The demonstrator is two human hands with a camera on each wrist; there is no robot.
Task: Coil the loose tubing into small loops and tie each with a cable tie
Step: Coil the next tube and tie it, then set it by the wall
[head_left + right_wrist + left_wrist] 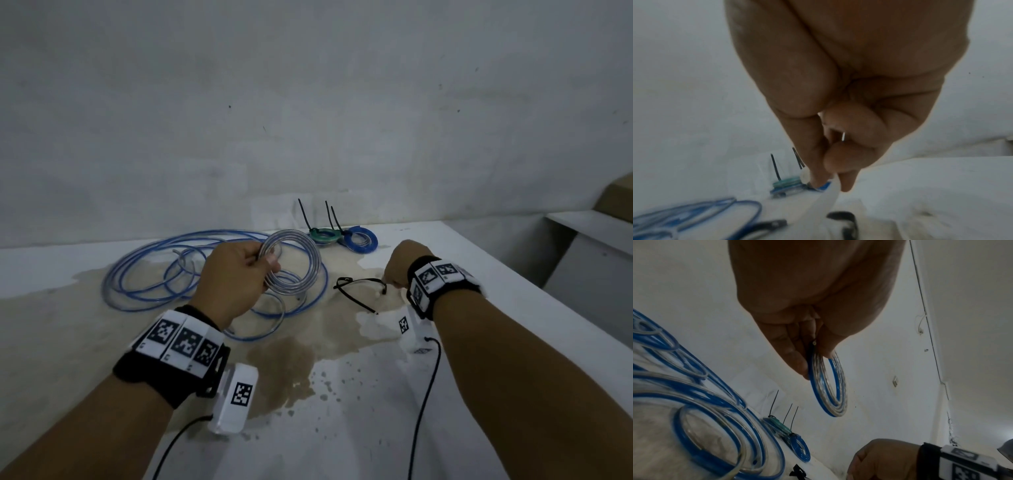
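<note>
My left hand [263, 263] holds up a small coil of clear tubing [291, 263], pinched at its rim between thumb and fingers [797, 363]; a blue strand shows in the coil [828, 386]. Loose blue and clear tubing [154, 270] sprawls on the table behind it. My right hand [390, 279] is low over the table, its thumb and forefinger pinching a whitish cable tie [826, 199]. Black cable ties [356, 291] lie just left of that hand. Two tied coils, one green [323, 234] and one blue [361, 240], lie by the wall with black tie tails standing up.
The white table [479, 394] has a big brown stain in the middle and its edge runs down the right side. A wall stands close behind. A white ledge with a cardboard box [616, 202] is at far right. Thin black wires trail from both wrists.
</note>
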